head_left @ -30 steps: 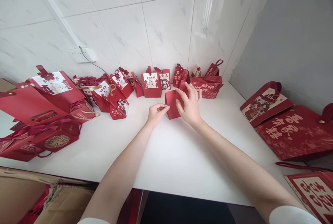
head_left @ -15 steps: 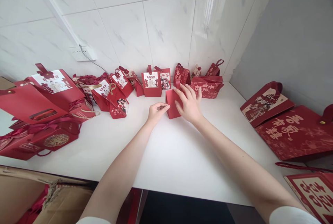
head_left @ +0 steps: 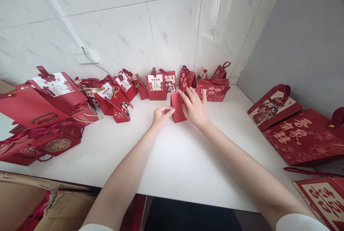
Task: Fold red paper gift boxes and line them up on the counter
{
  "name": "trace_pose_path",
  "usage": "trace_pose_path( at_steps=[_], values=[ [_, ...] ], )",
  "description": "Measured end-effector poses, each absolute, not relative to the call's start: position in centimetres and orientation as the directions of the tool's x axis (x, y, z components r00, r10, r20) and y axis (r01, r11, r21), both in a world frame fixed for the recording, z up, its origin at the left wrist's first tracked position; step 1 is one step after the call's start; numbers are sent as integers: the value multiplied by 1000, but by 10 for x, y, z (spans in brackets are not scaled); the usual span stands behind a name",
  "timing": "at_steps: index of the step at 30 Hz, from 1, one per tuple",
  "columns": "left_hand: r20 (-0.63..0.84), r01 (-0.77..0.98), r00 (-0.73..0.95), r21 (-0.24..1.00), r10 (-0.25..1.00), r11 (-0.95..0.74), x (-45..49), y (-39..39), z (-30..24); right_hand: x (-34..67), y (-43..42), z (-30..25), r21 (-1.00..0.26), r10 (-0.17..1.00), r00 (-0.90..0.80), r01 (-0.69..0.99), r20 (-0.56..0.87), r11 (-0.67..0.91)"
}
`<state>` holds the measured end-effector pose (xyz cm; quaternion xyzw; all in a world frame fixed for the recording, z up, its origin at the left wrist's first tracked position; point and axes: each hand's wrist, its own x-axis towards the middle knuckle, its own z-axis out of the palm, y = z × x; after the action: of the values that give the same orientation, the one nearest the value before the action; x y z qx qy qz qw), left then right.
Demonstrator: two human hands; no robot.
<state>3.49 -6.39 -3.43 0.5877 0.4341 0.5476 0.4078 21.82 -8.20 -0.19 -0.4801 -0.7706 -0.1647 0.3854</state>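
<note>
A small red gift box (head_left: 177, 107) with a slanted front and a ribbon loop (head_left: 184, 86) at its top stands upright on the white table. With thumb and fingertips closed, my left hand (head_left: 162, 115) pinches its left edge. My right hand (head_left: 196, 109) holds the box at its right side, thumb low on the front and index finger near the top edge. The other fingers of that hand are spread and hide the box's right part. Just behind my right fingers sits a wider red box (head_left: 215, 91) with gold lettering.
Along the tiled wall stand several red gift boxes, one with a white label (head_left: 156, 84). More boxes crowd the left, including one with a round gold emblem (head_left: 57, 145). Large red boxes (head_left: 295, 138) lean at the right. Cardboard (head_left: 64, 209) lies below the table's front edge.
Almost nothing differs. My right fingers have shifted very slightly on the box, and the view has moved a touch; my left hand keeps its pinch.
</note>
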Motion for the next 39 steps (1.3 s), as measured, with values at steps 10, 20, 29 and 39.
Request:
trace_pose_path(
  at_steps=[10,20,29,39],
  values=[
    [311,99,-8,946,951,-308,32,-61,-36,227,-79,-14,-384,620,-105,703,777,599],
    [316,250,-91,925,944,-286,13,-40,-55,245,-53,-54,-930,855,-385,-24,348,368],
    [227,197,-64,957,972,-211,11,-39,-58,245,-53,-54,-944,892,-309,-97,331,316],
    [162,80,209,980,964,-182,16,-57,-38,248,-45,-63,-981,940,-283,-91,190,171]
  ],
)
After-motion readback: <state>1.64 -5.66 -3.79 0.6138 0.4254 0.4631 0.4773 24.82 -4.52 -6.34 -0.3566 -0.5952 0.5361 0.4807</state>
